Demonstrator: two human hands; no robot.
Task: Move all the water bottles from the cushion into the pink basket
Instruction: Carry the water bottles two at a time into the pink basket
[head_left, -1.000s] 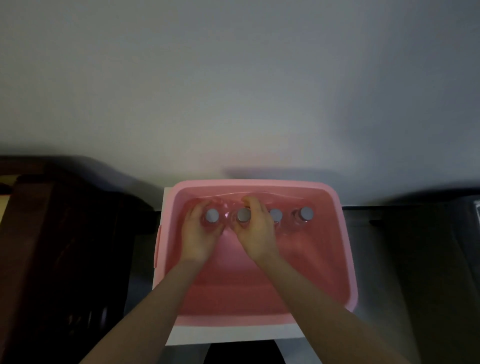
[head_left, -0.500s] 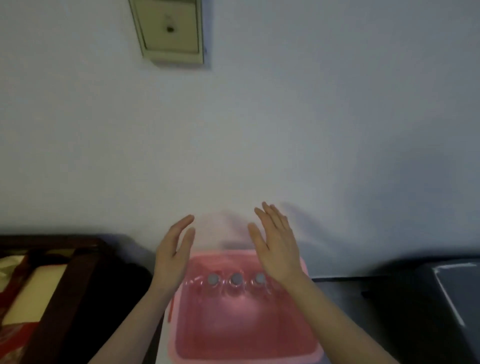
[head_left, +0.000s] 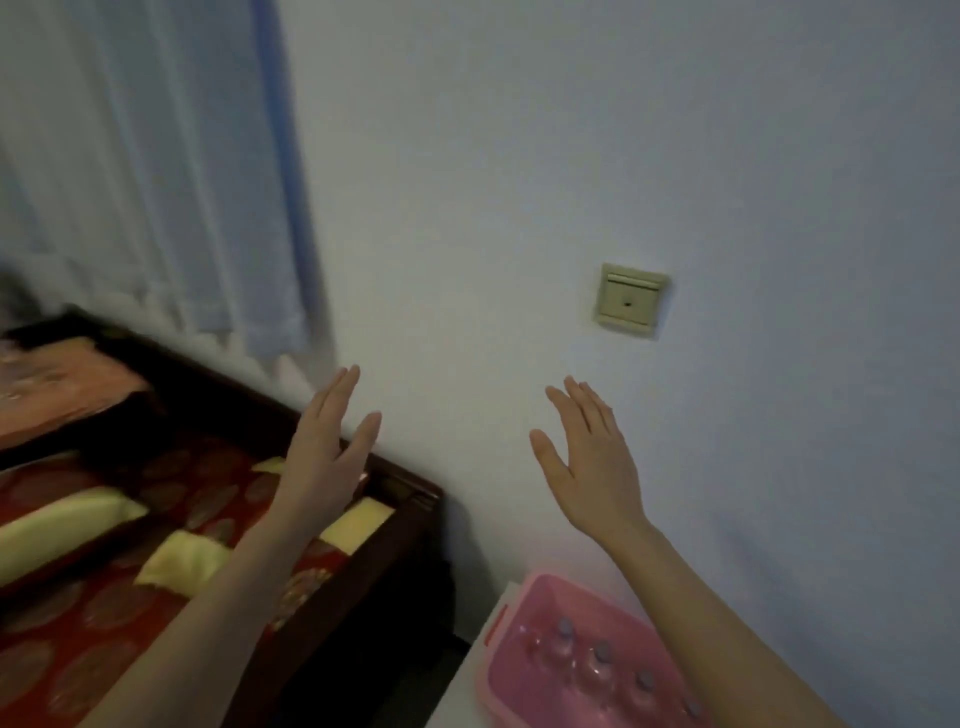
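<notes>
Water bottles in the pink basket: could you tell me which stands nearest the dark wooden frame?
The leftmost bottle in the row; the others stand further right, away from the wooden frame.

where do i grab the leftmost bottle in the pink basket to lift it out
By the neck just under its cap, from straight above. The bottle stands upright in the pink basket, cap up, with another bottle close beside it, so its sides are crowded.
</notes>
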